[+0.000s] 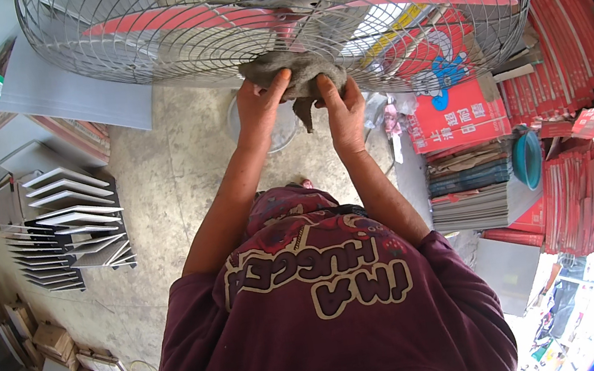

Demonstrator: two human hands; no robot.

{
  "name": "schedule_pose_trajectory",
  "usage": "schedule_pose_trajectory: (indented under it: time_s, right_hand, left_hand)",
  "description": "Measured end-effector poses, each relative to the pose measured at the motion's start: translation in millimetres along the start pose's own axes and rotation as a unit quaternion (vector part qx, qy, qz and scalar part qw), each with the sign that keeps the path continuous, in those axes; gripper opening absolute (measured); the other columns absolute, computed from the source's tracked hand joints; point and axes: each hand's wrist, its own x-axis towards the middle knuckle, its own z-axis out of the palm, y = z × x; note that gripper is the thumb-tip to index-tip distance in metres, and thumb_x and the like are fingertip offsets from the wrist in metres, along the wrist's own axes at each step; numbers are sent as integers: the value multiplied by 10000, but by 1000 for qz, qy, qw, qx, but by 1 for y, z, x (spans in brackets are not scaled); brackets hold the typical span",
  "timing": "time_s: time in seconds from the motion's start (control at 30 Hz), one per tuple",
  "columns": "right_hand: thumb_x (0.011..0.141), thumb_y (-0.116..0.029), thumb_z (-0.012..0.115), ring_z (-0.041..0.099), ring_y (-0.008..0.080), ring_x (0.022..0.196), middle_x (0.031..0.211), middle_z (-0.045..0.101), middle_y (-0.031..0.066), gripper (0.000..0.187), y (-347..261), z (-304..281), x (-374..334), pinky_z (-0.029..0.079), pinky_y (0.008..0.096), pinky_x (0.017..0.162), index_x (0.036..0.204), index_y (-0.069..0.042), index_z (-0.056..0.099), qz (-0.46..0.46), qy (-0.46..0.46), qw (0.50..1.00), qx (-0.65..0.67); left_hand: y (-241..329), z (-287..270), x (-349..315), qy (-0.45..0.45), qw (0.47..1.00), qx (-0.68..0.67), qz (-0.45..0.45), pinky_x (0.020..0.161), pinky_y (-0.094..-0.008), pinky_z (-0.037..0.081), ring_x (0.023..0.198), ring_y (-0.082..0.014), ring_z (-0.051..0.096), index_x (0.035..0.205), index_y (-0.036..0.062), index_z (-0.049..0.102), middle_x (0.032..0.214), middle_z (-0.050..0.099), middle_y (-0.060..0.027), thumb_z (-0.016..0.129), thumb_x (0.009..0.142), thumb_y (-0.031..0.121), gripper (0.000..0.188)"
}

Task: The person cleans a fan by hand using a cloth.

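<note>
Basically, both hands are up at the lower edge of an industrial fan [281, 17], its wire guard spanning most of the top of the view. Widest room to move is on the left: concrete floor [165, 166] shows between the left forearm and a rack of pale panels [76, 209], with a grey board [78, 87] jutting in higher up. The right side is tighter; a red carton with a blue cartoon figure [448, 126] stands near the right hand [344, 107], and stacked red cartons [557, 35] plus a teal basket [527, 159] sit farther out. Between the forearms, the gap runs back to the person's maroon T-shirt [334, 340].

The grey rag [292, 68] is in both hands, overlapping the guard's lower edge near mid-width; can't tell how firmly it touches the wires. Long axis goes left to right, roughly along the rim, left end slightly higher. One loose tail hangs from its middle, pointing back toward the person.

Left hand [263, 103]: thumb on the near face, pinching cloth against fingers mostly hidden behind. Right hand: same pinch, thumb up, visible fingers curled together; hidden fingertips can't be told.
</note>
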Motion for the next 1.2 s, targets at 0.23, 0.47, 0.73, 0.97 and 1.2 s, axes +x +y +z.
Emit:
schedule_pose_trajectory:
  time_s: [0.23, 0.47, 0.73, 0.97, 1.2]
  right_hand:
    - [792, -289, 710, 560, 109, 585, 665, 604, 94, 359, 8, 41, 1, 449, 279, 549, 828, 29, 548, 25, -119, 981, -154]
    - [808, -256, 706, 561, 101, 571, 657, 593, 65, 330, 18, 42, 8, 461, 265, 548, 797, 26, 534, 12, -101, 992, -68]
    - [881, -223, 623, 580, 87, 745, 882, 624, 29, 263, 28, -7, 8, 493, 231, 621, 1032, -10, 586, 49, -6, 999, 22]
    - [852, -236, 666, 572, 84, 631, 802, 603, 56, 284, 54, -12, 10, 512, 223, 538, 924, 17, 559, 100, 4, 994, -31]
    - [831, -237, 688, 526, 76, 656, 751, 587, 46, 310, 28, 30, 4, 488, 254, 553, 868, 39, 551, 58, -76, 995, -41]
  left_hand:
    - [6, -52, -4, 114, 991, -39, -60, 642, -274, 494, 814, -111, 608, 1102, 79, 584, 961, 635, -20, 610, 883, 285, 302]
    - [12, -46, -1, 119, 992, -34, -38, 647, -267, 486, 806, -100, 603, 1109, 84, 577, 955, 629, -1, 624, 876, 271, 302]
    - [-17, 1, 0, 17, 999, 26, -28, 645, -235, 481, 835, -79, 594, 1104, 76, 575, 963, 634, 5, 682, 839, 280, 351]
    - [-42, -15, 9, 69, 990, 48, -114, 622, -253, 514, 825, -110, 623, 1107, 77, 567, 991, 629, -23, 706, 805, 313, 407]
    - [-5, -45, 6, 106, 992, 17, -68, 646, -251, 501, 821, -111, 606, 1132, 81, 564, 996, 625, -15, 666, 849, 295, 369]
